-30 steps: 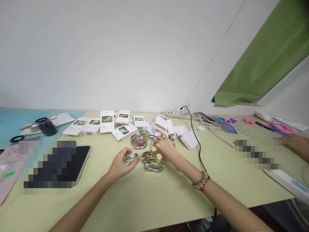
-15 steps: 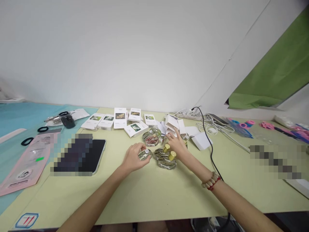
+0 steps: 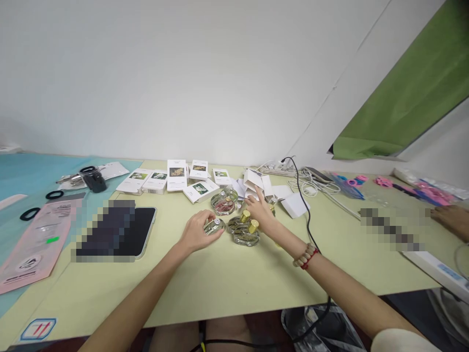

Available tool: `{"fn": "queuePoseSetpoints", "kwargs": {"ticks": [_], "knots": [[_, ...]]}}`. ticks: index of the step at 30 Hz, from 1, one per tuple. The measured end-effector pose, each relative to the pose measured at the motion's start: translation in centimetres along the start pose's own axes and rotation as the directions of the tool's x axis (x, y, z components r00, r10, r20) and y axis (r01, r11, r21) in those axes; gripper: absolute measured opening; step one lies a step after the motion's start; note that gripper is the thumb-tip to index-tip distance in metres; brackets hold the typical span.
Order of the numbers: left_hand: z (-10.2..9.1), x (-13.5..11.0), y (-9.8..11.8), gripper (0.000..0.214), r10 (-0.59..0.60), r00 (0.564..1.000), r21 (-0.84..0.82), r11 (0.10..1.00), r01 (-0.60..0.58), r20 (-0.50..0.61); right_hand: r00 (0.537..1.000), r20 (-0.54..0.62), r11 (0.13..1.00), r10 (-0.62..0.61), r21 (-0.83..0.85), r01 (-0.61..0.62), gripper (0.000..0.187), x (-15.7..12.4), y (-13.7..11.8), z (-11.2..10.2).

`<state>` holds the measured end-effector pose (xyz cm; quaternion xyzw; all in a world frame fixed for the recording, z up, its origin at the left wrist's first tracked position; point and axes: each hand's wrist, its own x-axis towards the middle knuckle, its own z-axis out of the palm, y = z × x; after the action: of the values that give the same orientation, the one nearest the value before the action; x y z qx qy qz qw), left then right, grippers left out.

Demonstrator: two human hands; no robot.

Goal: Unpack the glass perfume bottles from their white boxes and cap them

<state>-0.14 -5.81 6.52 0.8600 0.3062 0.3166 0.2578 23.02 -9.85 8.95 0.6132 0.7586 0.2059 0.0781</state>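
Observation:
My left hand (image 3: 196, 233) is closed around a small round glass perfume bottle (image 3: 214, 226), whose pale spray top shows with no cap on it. Just right of it lie glass bottles with gold caps (image 3: 245, 237), and behind these is a clear bottle (image 3: 223, 203) with a reddish tint. My right hand (image 3: 261, 210) is beyond the gold caps, fingers apart, at the near edge of a heap of opened white cartons (image 3: 252, 180). Its fingertips partly overlap the cartons and hide what lies beneath them.
White boxes with flower pictures (image 3: 177, 175) stand and lie along the back. A tablet (image 3: 141, 232) lies left, beside a pink packet (image 3: 44, 244). A black cable (image 3: 308, 205) runs past my right arm from a power strip (image 3: 276, 170). Another person's hand (image 3: 452, 220) rests at far right.
The view has turned slightly to the right, bringing another person's hand into sight at the right edge. My left hand still holds the bottle; my right hand stays by the cartons.

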Motion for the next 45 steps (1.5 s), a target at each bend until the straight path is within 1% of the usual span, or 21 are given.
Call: {"fn": "queuePoseSetpoints", "kwargs": {"ticks": [3,7,10,13,15,18,20,21,22,23,24,25,27,29,31,34,36,37,39,42,45], "knots": [[-0.1,-0.1,0.1,0.025,0.007,1.000,0.013,1.000,-0.007,-0.004,0.999,-0.033,0.998,0.018,0.066,-0.015,0.018,-0.1,0.1,0.5],[-0.3,-0.1,0.2,0.024,0.021,0.999,0.032,0.999,-0.020,-0.036,1.000,-0.005,0.999,0.000,0.048,0.000,0.014,-0.2,0.3,0.7],[-0.4,-0.1,0.3,0.025,0.043,0.999,0.039,0.998,-0.042,-0.031,1.000,0.010,0.999,-0.011,0.049,0.011,0.013,-0.3,0.4,0.8],[-0.3,-0.1,0.3,0.027,0.055,0.998,0.062,0.997,-0.053,-0.031,1.000,0.013,0.998,-0.009,0.067,0.008,0.016,-0.2,0.3,1.2],[-0.3,-0.2,0.2,0.028,0.055,0.998,0.086,0.995,-0.052,-0.038,1.000,0.015,0.999,-0.005,0.045,0.004,0.018,0.1,0.2,1.2],[-0.3,-0.2,0.1,0.028,0.052,0.998,0.103,0.993,-0.048,-0.040,0.999,0.031,0.999,0.014,0.046,-0.015,0.014,0.6,0.5,-0.1],[-0.5,-0.2,0.2,0.028,0.049,0.998,0.090,0.995,-0.045,-0.038,0.997,0.044,0.991,0.057,0.117,-0.062,0.008,1.0,1.0,-1.8],[-0.7,-0.2,0.2,0.028,0.045,0.998,0.077,0.996,-0.042,-0.038,0.994,0.043,0.979,0.101,0.175,-0.108,0.007,1.1,1.4,-2.9],[-0.8,-0.1,0.3,0.028,0.039,0.998,0.060,0.998,-0.037,-0.041,0.986,0.035,0.954,0.164,0.251,-0.167,0.008,1.2,1.6,-4.0],[-1.0,-0.1,0.4,0.028,0.033,0.998,0.039,0.999,-0.031,-0.044,0.971,0.022,0.910,0.238,0.343,-0.231,0.009,1.2,1.8,-5.1],[-1.1,0.0,0.5,0.027,0.027,0.999,0.014,1.000,-0.026,-0.045,0.951,0.009,0.849,0.309,0.448,-0.280,0.012,1.1,1.8,-6.2],[-1.1,0.0,0.5,0.027,0.019,0.999,-0.012,1.000,-0.019,-0.043,0.932,-0.003,0.775,0.361,0.557,-0.298,0.015,1.0,1.6,-7.2],[-1.1,0.0,0.5,0.026,-0.004,1.000,-0.056,0.998,0.003,-0.016,0.920,-0.028,0.630,0.392,0.737,-0.246,0.017,0.7,0.6,-9.0],[-0.8,-0.1,0.2,0.024,-0.034,0.999,-0.084,0.996,0.038,0.042,0.931,-0.043,0.512,0.361,0.844,-0.160,0.019,0.4,-0.8,-10.2],[-0.6,-0.3,-0.1,0.020,-0.032,0.994,-0.106,0.993,0.044,0.108,0.959,-0.047,0.411,0.278,0.909,-0.074,0.026,0.1,-2.2,-10.8],[-0.2,-0.7,-0.6,0.012,0.035,0.988,-0.118,0.993,-0.017,0.152,0.987,-0.056,0.300,0.148,0.954,0.010,0.028,-0.2,-3.5,-10.7],[-0.2,-0.9,-0.7,0.012,0.067,0.985,-0.088,0.995,-0.053,0.157,0.993,-0.056,0.264,0.100,0.964,0.028,0.027,-0.3,-3.9,-10.1],[-0.2,-1.0,-0.7,0.013,0.074,0.984,-0.067,0.996,-0.064,0.159,0.995,-0.054,0.259,0.088,0.965,0.029,0.027,-0.4,-4.0,-9.8],[-0.3,-1.0,-0.7,0.016,0.090,0.982,-0.027,0.996,-0.086,0.166,0.996,-0.062,0.276,0.070,0.960,0.041,0.027,-0.4,-4.3,-9.3],[-0.7,-1.0,-0.7,0.027,0.133,0.975,0.029,0.990,-0.140,0.180,0.991,-0.113,0.330,0.074,0.940,0.083,0.022,-0.3,-4.9,-8.6],[-1.0,-0.9,-0.8,0.030,0.169,0.965,0.094,0.977,-0.191,0.201,0.985,-0.135,0.331,0.106,0.939,0.093,0.020,0.0,-5.4,-8.0]]}}
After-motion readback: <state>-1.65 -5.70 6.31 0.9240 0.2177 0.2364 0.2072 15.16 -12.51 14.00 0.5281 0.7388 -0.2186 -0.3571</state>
